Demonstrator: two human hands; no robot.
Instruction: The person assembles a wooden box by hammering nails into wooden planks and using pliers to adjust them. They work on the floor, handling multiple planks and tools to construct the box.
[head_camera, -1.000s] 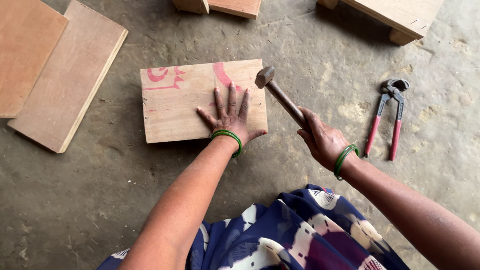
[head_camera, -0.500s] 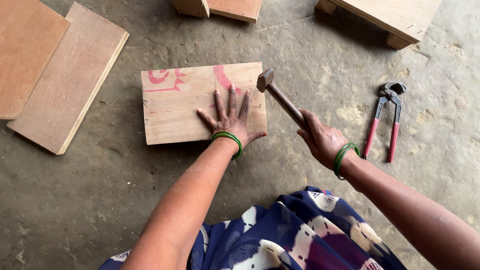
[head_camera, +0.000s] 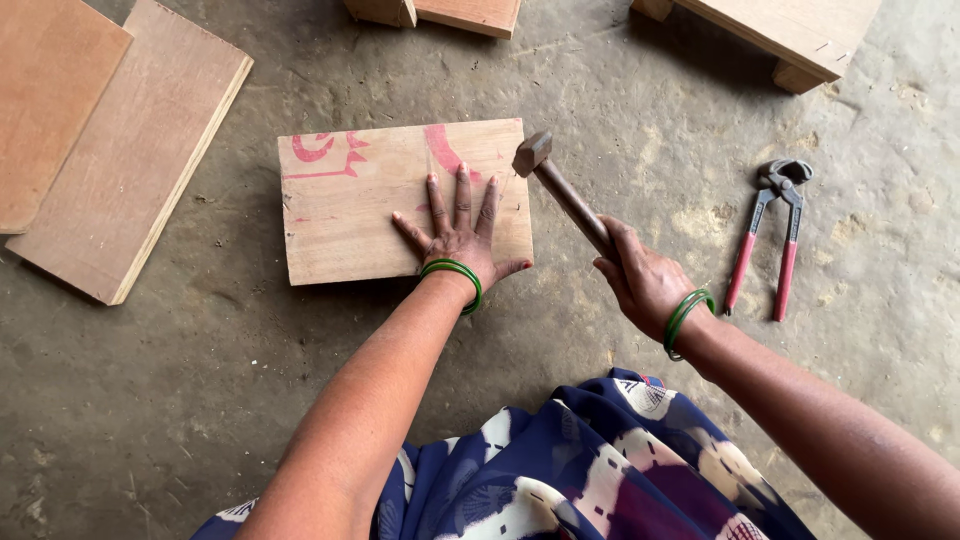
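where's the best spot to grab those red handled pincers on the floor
Grip the pincers by the two red handles, coming from above at their lower ends. They lie flat on the concrete floor, handles slightly spread toward the person, metal jaws pointing away, right of the right hand.

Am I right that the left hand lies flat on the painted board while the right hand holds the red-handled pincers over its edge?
Not quite. The left hand does lie flat on the painted board, but the right hand holds a hammer. The red-handled pincers lie on the floor to the right, as the head view shows.
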